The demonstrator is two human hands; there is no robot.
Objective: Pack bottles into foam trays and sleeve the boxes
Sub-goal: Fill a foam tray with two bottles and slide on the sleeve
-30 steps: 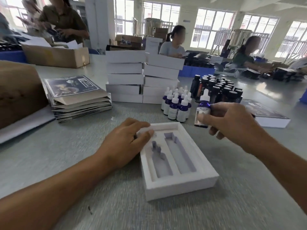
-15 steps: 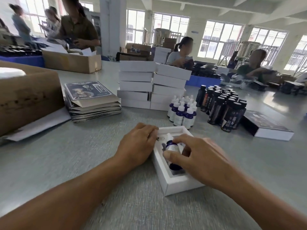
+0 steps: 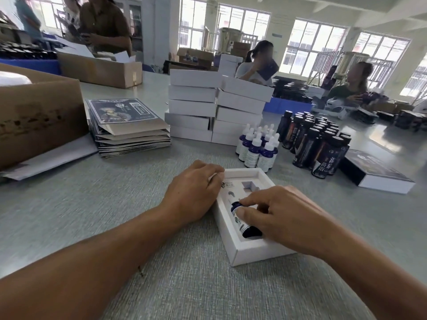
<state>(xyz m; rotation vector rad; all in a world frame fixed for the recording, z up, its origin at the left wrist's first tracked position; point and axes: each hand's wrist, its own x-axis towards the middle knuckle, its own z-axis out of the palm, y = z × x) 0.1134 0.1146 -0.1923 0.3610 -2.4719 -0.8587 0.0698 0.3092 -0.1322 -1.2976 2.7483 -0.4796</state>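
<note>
Dropper bottle lying in left slot of white foam tray, pressed down under thumb and curled fingers of right hand. Left hand flat against tray's left edge, fingers relaxed (nothing held). Right slot vacant. Standing dropper bottles just beyond tray.

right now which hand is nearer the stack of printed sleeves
Left. The left hand rests on the tray's left edge, on the side toward the sleeves. The right hand presses the bottle into the tray, farther right.
</note>
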